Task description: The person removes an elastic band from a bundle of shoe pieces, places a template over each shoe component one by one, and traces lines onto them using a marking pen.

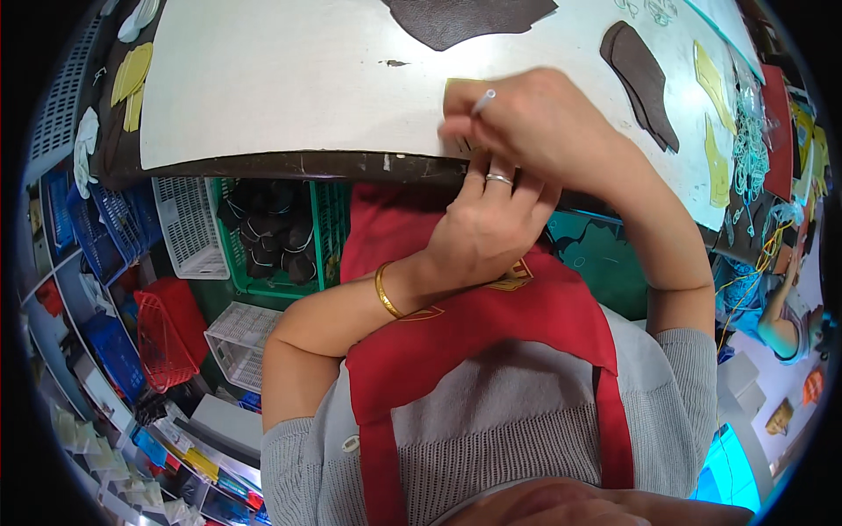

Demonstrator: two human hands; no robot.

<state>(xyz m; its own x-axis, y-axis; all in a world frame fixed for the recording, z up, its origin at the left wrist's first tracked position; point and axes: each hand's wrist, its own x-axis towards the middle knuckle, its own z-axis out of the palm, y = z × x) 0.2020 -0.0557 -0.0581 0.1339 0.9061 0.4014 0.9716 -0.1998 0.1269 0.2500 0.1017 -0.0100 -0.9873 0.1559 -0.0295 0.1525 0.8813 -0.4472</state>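
My right hand (535, 118) is above the table's near edge, fingers closed around a slim, pale pen-like stick (484, 102); its lower end is hidden and the fingers are slightly blurred. Just below it, my left hand (491, 215) reaches up to the edge with fingers stretched out and a little apart, their tips partly covered by the right hand. A silver ring and a gold bangle (386, 291) are on that hand and wrist. From behind the right hand peeks the corner of a yellow piece (460, 85), mostly hidden.
Dark brown leather-like pieces lie on the white tabletop (289, 79), one at the far edge (469, 19) and a stack (638, 83) on the right. Yellow shapes (715, 83) and teal cords (750, 145) are farther right. A green crate (329, 232) holds dark bundles below left.
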